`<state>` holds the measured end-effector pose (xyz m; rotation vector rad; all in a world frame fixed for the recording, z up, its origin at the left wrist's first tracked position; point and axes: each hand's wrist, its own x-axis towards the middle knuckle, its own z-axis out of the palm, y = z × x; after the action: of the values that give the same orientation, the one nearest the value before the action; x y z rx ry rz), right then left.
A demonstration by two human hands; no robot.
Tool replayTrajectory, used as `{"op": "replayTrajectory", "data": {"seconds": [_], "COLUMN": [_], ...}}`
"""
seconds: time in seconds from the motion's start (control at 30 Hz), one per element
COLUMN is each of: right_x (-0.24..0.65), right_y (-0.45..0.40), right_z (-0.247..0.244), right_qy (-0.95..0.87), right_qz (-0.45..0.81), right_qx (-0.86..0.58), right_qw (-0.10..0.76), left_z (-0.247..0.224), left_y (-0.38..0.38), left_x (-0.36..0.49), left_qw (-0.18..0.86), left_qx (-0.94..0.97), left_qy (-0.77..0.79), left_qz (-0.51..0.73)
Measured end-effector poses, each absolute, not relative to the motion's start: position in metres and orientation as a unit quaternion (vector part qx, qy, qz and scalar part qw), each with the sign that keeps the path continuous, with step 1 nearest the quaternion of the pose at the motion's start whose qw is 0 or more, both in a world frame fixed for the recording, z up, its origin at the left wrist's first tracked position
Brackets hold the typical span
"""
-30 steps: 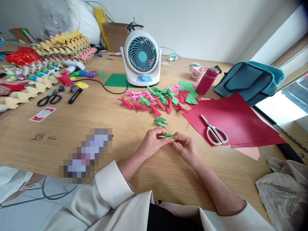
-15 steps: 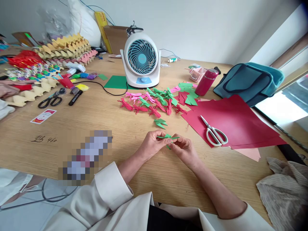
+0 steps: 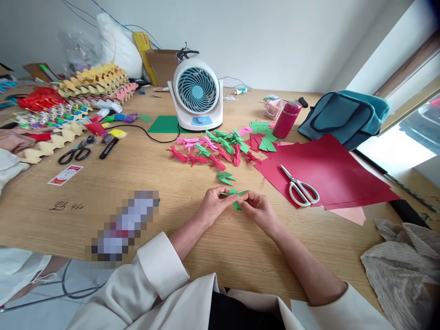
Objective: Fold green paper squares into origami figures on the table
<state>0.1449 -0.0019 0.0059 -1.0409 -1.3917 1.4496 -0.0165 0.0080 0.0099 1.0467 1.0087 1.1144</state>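
Between my hands is a small folded green paper piece [image 3: 235,201]. My left hand [image 3: 215,205] pinches its left side with thumb and fingers. My right hand [image 3: 259,211] pinches the right side, its fingertips touching the same piece. A loose folded green paper [image 3: 225,177] lies on the table just beyond. Farther off is a pile of folded red, pink and green paper figures [image 3: 216,149]. White-handled scissors [image 3: 303,191] rest on large red paper sheets [image 3: 338,172] to the right.
A white fan [image 3: 197,94] stands behind the pile. At the right are a red bottle [image 3: 287,120], a teal bag [image 3: 343,117] and a crumpled cloth [image 3: 402,270]. Black scissors [image 3: 74,153], a marker [image 3: 108,148], egg trays [image 3: 55,141] and another person's hand [image 3: 15,139] are at the left.
The camera view has shifted slightly. My right fingers have moved a little on the green piece, and more of its lower end shows below my fingertips.
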Motion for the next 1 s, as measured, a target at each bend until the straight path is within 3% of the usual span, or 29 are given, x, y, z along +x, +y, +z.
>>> {"op": "replayTrajectory", "data": {"seconds": [0.8,1.0], "right_x": [0.1427,0.1453], "right_y": [-0.0024,-0.0037], "right_z": [-0.0017,0.002], "right_qy": [-0.545,-0.555], "right_qz": [0.564,0.536], "right_qx": [-0.417,-0.391], "right_qw": [0.459,0.502], "left_z": [0.0171,0.0132], "left_y": [0.0065,0.0059], "left_x": [-0.0171,-0.019], "left_qw": [0.621,0.668], "left_qx": [0.456,0.41], "left_qy": [0.418,0.443], "left_qz": [0.482,0.435]}}
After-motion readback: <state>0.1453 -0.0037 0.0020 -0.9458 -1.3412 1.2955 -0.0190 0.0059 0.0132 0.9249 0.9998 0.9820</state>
